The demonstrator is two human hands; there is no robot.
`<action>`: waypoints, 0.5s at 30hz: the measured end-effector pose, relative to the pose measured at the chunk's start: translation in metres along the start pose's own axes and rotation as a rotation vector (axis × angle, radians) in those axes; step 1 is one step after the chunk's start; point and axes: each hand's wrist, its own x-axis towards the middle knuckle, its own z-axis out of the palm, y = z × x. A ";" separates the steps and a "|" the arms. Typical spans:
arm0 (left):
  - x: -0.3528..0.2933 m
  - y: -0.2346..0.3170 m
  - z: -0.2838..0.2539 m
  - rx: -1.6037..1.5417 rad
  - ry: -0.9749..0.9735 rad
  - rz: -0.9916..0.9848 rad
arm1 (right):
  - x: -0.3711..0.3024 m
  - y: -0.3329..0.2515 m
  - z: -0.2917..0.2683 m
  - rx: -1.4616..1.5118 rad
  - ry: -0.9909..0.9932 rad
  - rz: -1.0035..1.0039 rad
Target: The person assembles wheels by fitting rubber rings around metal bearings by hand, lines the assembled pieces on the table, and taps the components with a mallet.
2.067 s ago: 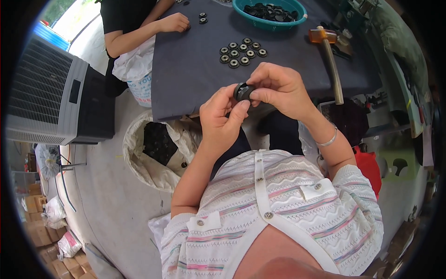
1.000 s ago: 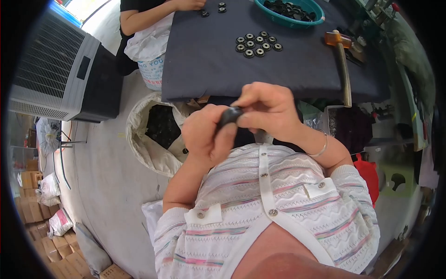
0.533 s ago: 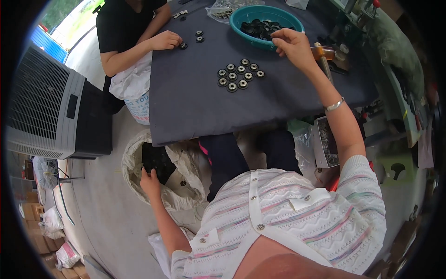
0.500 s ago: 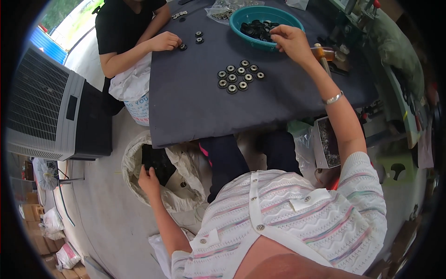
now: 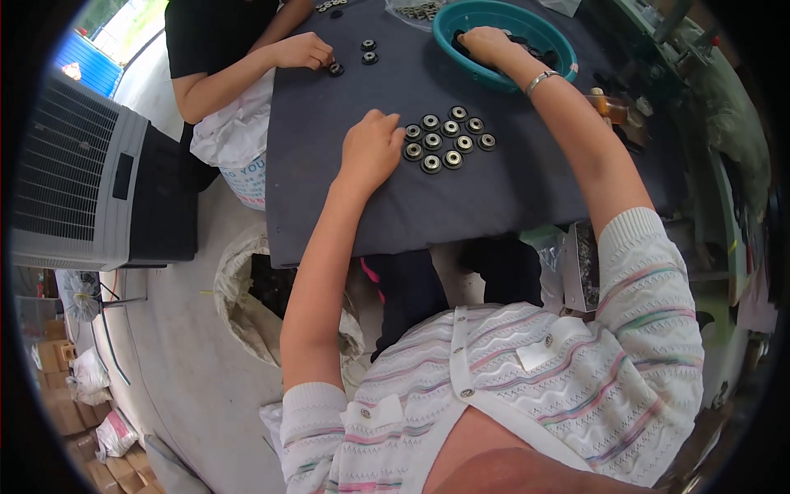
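My left hand (image 5: pixel 373 150) is over the dark tabletop with its fingers curled in, against the left side of a cluster of small round parts (image 5: pixel 432 141). Each is a black ring with a metal centre, like a small bearing wheel. Whatever the left fingers may hold is hidden. My right hand (image 5: pixel 491 46) reaches down into a teal basin (image 5: pixel 502 82) at the far side, among loose black parts (image 5: pixel 539 56). Its fingertips are out of sight there.
A co-worker's hand (image 5: pixel 304 51) is at the table's left edge by a few similar wheels (image 5: pixel 369 58). An open white sack (image 5: pixel 234 288) with dark contents stands below the table (image 5: pixel 317 165). At the right lies a hammer-like tool (image 5: pixel 609 107); a grey air cooler (image 5: pixel 82 181) stands left.
My left hand has risen from the sack to the tabletop, beside the wheel cluster. My right hand has moved from the basin's near right rim down into the black parts.
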 end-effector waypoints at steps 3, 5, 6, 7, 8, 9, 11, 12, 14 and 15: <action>0.023 0.008 0.015 0.235 -0.230 -0.091 | 0.004 0.003 0.007 -0.073 0.041 -0.107; 0.030 0.009 0.018 0.311 -0.373 -0.139 | 0.007 0.002 0.010 -0.114 0.051 -0.165; 0.032 0.009 0.020 0.309 -0.377 -0.134 | 0.010 0.004 0.015 -0.129 0.118 -0.191; 0.033 0.009 0.020 0.318 -0.372 -0.111 | 0.013 0.006 0.019 -0.145 0.186 -0.216; 0.035 0.009 0.020 0.329 -0.365 -0.088 | 0.015 0.010 0.022 -0.144 0.186 -0.211; 0.035 0.010 0.017 0.336 -0.366 -0.087 | 0.017 0.009 0.022 -0.152 0.153 -0.199; 0.036 0.014 0.011 0.214 -0.402 -0.202 | 0.019 0.009 0.022 -0.157 0.130 -0.185; 0.034 0.015 0.010 0.221 -0.398 -0.198 | 0.019 0.010 0.023 -0.181 0.138 -0.190; 0.027 0.014 0.013 0.099 -0.372 -0.238 | 0.017 0.017 0.023 -0.208 0.155 -0.188; 0.021 0.010 0.013 0.033 -0.341 -0.245 | 0.011 0.014 0.021 -0.168 0.159 -0.149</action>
